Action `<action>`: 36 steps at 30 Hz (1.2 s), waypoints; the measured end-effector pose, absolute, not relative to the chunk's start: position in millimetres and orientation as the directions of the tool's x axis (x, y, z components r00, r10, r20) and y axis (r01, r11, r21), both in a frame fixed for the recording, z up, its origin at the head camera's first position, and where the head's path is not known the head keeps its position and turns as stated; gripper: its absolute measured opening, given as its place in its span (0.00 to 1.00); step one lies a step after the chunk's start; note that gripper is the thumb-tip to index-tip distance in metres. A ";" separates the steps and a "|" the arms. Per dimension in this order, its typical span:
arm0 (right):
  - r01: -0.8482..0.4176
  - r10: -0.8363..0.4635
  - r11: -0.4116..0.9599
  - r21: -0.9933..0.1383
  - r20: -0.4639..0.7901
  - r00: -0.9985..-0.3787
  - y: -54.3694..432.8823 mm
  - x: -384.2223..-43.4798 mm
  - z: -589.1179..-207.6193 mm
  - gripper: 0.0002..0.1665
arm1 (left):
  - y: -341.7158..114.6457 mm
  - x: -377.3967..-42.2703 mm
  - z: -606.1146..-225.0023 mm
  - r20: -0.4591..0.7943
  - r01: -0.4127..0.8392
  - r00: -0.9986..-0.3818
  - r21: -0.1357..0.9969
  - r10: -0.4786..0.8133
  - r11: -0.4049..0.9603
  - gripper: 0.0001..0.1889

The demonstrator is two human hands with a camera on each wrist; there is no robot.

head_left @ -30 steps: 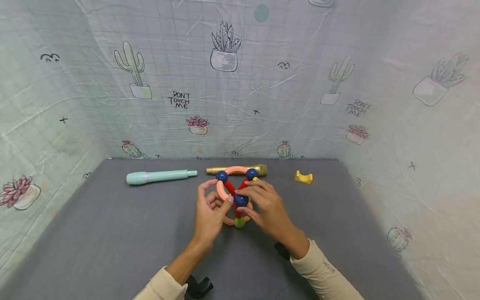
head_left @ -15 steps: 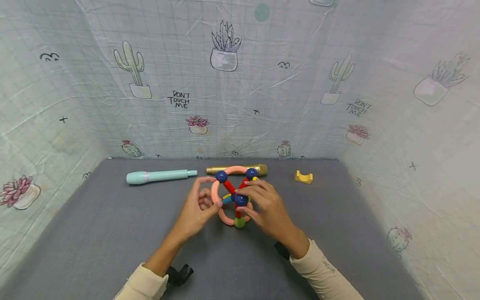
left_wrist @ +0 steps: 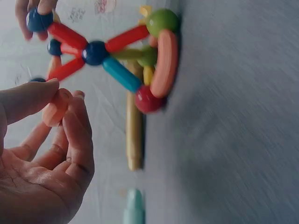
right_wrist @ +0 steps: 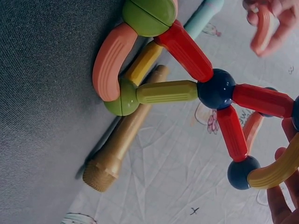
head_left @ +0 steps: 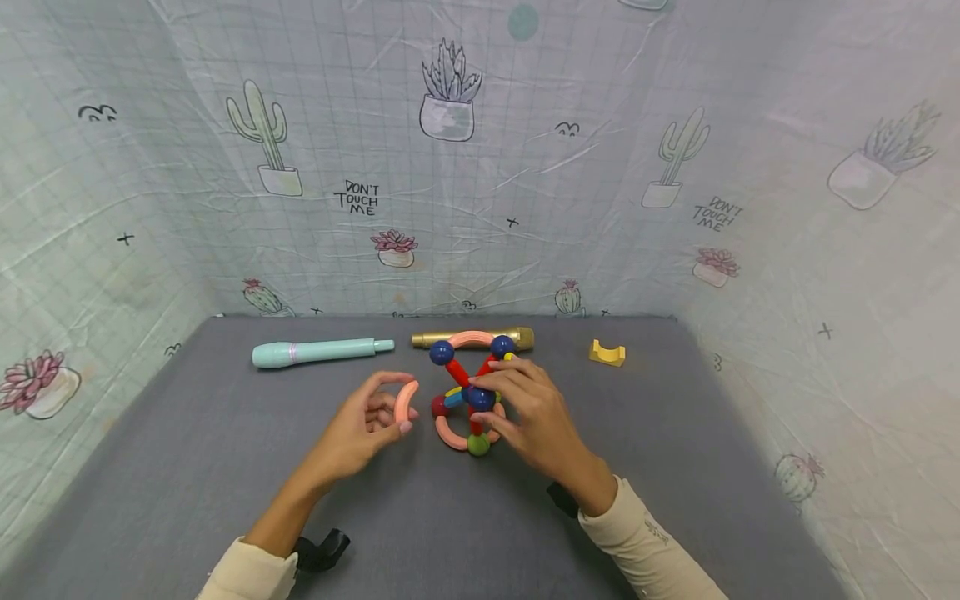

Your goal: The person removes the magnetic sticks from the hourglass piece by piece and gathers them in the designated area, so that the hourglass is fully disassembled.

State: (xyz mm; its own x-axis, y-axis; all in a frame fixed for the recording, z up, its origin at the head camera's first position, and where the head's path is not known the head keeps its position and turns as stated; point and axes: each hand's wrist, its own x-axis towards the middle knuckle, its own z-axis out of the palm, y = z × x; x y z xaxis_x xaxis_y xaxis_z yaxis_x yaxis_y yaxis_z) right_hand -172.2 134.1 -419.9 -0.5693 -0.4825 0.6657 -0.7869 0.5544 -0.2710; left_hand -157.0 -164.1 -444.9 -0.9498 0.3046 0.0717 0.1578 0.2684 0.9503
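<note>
"Thumb and fingers of the left hand point(head_left: 354, 435) look curled on something. What is it?"

"A salmon curved rod point(head_left: 404, 402), pinched and held apart from the model."

"And the right hand point(head_left: 536, 414)?"

"Its thumb and fingers pinch a navy ball point(head_left: 482, 401), one corner of the ball-and-rod model point(head_left: 459, 372). That stands on the grey tabletop point(head_left: 660, 467) between the two hands."

"How is it joined?"

"Around a central navy ball point(right_wrist: 216, 88). Red rods point(right_wrist: 189, 51) fan out from there, with a blue rod point(left_wrist: 121, 74) slanting down to a red ball point(head_left: 439, 406) on the left hand's side and an olive rod point(right_wrist: 168, 92) reaching a green ball point(right_wrist: 122, 98). Salmon arcs point(right_wrist: 112, 63) run along the base."

"Up top?"

"A salmon arch point(head_left: 472, 338) links two more navy balls point(head_left: 442, 352) just beyond the hands; a yellow arc point(right_wrist: 275, 169) joins one of them to the ball in the right hand's pinch."

"What lies farther out?"

"A gold microphone point(head_left: 431, 341) behind the model, a turquoise microphone point(head_left: 322, 352) beyond the left hand, and a yellow cradle-shaped block point(head_left: 607, 354) beyond the right hand, to its right. Cactus-print cloth point(head_left: 480, 183) rises behind them all."
</note>
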 end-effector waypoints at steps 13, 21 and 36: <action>-0.790 -0.481 0.548 -0.276 0.669 -0.567 133.5 -171.8 -419.6 0.30 | -248.9 -123.5 -466.4 -0.029 0.016 -0.993 0.932 0.116 0.363 0.34; -0.783 -0.473 0.552 -0.286 0.666 -0.577 133.8 -172.0 -421.0 0.31 | -303.1 -99.4 -474.1 -0.063 -0.045 -0.998 0.879 0.021 0.474 0.36; -0.778 -0.471 0.550 -0.304 0.657 -0.589 134.5 -172.0 -420.6 0.31 | -365.1 -80.4 -479.2 -0.146 -0.098 -0.989 0.752 0.019 0.652 0.34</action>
State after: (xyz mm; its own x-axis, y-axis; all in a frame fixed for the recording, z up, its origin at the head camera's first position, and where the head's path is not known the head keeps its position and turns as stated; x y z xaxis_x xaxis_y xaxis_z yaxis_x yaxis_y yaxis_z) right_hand -172.0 134.5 -420.6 -0.5890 -0.4707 0.6569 -0.7781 0.5497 -0.3039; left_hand -80.4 -365.1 -479.2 -0.9891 0.0191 -0.1461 -0.0984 0.6522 0.7516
